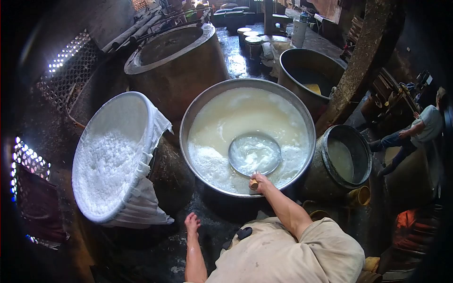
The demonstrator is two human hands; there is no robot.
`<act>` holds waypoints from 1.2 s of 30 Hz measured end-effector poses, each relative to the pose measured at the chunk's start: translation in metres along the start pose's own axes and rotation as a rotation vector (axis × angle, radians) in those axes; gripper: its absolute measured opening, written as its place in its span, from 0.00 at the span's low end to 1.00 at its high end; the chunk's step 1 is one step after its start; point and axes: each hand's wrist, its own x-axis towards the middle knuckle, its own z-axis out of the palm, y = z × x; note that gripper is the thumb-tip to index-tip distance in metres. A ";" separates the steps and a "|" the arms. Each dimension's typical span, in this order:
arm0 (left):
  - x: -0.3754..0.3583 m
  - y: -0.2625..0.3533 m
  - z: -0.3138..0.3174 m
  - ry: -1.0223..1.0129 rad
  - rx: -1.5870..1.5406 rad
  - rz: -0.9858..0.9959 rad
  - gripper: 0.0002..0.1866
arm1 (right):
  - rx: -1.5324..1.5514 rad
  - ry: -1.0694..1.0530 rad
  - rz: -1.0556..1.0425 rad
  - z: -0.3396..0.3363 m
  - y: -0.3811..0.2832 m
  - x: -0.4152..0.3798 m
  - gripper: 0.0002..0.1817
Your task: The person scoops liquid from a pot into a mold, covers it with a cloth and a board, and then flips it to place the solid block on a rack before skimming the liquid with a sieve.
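Observation:
My right hand [258,183] is wrapped round the wooden handle [254,184] of a wide round ladle [255,153]. The ladle's bowl lies in a large metal vat [311,137] of pale yellowish liquid, with white curds along the near side and white swirls inside the bowl. Below and left of the vat, my left hand [192,221] hangs in the air, fingers apart and slightly curled, holding nothing. A round basket [150,111] lined with white cloth stands tilted at the left and holds a heap of white curds [106,165].
Behind the vat stand a broad stone-rimmed tub [137,68] and a metal vat [283,70] with dark liquid. At the right are a bucket [325,155] of cloudy liquid and a slanting post [373,56]. Another person [427,125] is at the far right.

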 end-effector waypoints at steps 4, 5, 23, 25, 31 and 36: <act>0.008 0.049 0.056 -0.019 0.179 0.346 0.29 | -0.045 0.086 -0.055 -0.024 -0.028 -0.004 0.10; 0.007 0.059 0.070 -0.016 0.180 0.345 0.29 | -0.068 0.103 -0.083 -0.029 -0.036 -0.003 0.10; -0.018 0.104 0.150 0.036 1.015 0.427 0.59 | -0.329 0.075 -0.124 0.007 -0.170 0.097 0.05; -0.020 0.105 0.151 0.051 1.040 0.405 0.58 | -0.321 0.078 -0.078 0.023 -0.173 0.119 0.06; -0.022 0.109 0.156 0.080 1.098 0.354 0.58 | -0.285 -0.029 -0.026 0.078 -0.154 0.137 0.07; -0.024 0.113 0.159 0.088 1.156 0.311 0.58 | -0.222 -0.126 0.071 0.109 -0.118 0.134 0.10</act>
